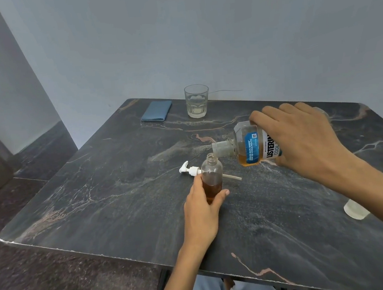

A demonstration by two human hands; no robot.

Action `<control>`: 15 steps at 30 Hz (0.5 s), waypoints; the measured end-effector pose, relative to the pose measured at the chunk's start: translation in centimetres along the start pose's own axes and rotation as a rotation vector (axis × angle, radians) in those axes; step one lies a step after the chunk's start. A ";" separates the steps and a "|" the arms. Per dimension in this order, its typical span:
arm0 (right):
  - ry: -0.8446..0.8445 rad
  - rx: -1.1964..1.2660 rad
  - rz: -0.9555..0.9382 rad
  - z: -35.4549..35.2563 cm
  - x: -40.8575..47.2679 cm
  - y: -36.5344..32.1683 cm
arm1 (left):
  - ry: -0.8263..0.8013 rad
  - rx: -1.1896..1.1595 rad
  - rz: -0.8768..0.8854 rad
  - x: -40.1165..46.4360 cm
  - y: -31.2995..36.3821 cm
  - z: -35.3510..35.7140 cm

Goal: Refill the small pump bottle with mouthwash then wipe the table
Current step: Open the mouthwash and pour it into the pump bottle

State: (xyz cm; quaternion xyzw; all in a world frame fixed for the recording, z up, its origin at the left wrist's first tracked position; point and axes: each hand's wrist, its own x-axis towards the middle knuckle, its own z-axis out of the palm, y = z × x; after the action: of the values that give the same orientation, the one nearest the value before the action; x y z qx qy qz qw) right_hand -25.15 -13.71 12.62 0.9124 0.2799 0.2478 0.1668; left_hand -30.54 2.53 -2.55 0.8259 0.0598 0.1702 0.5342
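A small clear bottle (212,176) stands upright on the dark marble table (120,200), about half full of amber liquid, its neck uncapped. My left hand (204,205) grips its lower body. My right hand (302,139) holds a large mouthwash bottle (250,147) with a blue label, tipped on its side with its mouth just over the small bottle's neck. Amber liquid pools in the big bottle's lower side. The white pump head (189,170) with its tube lies on the table behind the small bottle.
A folded blue cloth (157,111) lies at the table's far side, next to a clear drinking glass (197,101). A whitish cap (355,209) sits near the right edge, partly behind my right forearm. Grey walls stand behind the table.
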 end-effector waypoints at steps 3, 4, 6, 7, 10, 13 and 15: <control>0.005 0.008 0.002 0.0 0.0 0.0 | 0.001 -0.003 0.000 0.0 0.1 0.0; 0.004 0.009 0.001 -0.1 0.0 0.0 | 0.002 -0.004 0.000 0.0 0.1 0.0; -0.007 0.002 -0.004 -0.1 0.0 -0.1 | 0.002 -0.004 -0.005 0.0 0.1 0.0; -0.013 0.002 -0.006 -0.1 -0.1 -0.1 | 0.001 -0.002 -0.007 0.0 0.1 0.0; -0.016 -0.001 -0.007 -0.2 -0.1 -0.1 | 0.001 0.004 -0.011 -0.1 0.2 0.0; -0.015 0.002 -0.004 -0.1 -0.1 -0.1 | 0.003 0.008 -0.012 -0.1 0.2 0.0; -0.013 0.006 -0.002 -0.1 -0.1 0.0 | 0.005 0.008 -0.011 -0.1 0.2 0.0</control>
State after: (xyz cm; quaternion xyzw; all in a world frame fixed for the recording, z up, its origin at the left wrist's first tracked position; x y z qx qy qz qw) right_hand -25.27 -13.70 12.68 0.9142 0.2807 0.2407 0.1662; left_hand -30.63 2.43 -2.37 0.8272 0.0665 0.1689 0.5317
